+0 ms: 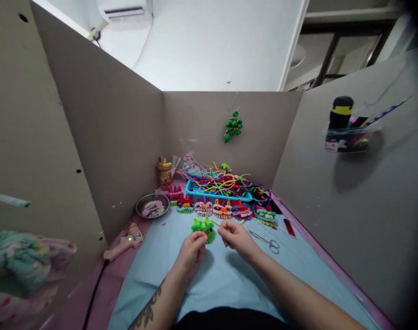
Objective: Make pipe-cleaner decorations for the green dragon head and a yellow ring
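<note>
Two hands, one green fuzzy figure point(209, 225) mid-cloth. Your left hand point(191, 252) pinches its lower edge. Your right hand point(236, 237) sits just beside it, fingers drawn together; cannot tell whether anything thin is between them.

Count: six more fuzzy figures point(222, 209) in a row beyond; one blue basket point(214, 196) of coloured stems behind them; one pair of scissors point(273, 246) right of your right hand; one metal bowl point(139, 213) and one glue gun point(124, 245) at left.

Edges: panels at left, right and back. Blue cloth point(170, 245) spreads between your forearms and leftward toward the bowl; the scissors lie near your right forearm.
</note>
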`<state>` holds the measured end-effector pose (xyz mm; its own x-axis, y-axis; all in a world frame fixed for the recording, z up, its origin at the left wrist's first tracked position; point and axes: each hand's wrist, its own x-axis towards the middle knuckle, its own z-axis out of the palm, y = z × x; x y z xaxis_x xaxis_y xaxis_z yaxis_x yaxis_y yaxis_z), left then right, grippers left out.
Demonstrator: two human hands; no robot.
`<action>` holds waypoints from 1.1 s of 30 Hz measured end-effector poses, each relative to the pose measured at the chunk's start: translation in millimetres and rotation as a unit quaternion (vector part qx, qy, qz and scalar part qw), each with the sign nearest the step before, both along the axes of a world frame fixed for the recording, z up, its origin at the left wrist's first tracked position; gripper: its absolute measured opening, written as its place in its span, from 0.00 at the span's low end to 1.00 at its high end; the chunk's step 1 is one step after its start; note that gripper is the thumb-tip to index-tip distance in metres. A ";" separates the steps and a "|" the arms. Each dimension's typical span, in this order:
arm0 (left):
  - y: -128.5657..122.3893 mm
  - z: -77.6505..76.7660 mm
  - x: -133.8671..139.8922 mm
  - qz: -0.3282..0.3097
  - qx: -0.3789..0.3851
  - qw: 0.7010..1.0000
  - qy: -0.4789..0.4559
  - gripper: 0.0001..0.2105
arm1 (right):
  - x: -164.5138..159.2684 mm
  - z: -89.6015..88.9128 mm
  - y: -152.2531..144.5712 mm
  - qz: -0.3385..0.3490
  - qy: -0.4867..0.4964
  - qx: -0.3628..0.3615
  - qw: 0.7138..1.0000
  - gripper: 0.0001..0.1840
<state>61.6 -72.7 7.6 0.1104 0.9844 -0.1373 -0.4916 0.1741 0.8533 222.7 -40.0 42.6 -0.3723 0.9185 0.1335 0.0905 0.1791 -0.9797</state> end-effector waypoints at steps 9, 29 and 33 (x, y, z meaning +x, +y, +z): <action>1.9 -2.4 2.4 0.043 0.048 0.996 0.061 0.15 | -6.1 -19.5 -9.5 0.021 -0.021 0.016 0.999 0.10; 4.6 -5.5 8.8 0.060 0.155 0.952 0.258 0.12 | 1.3 -50.5 -15.8 -0.011 0.053 -0.038 0.998 0.16; 2.0 -1.6 10.2 0.066 0.167 0.945 0.272 0.12 | -1.4 -51.7 -16.7 -0.024 0.072 -0.033 0.997 0.12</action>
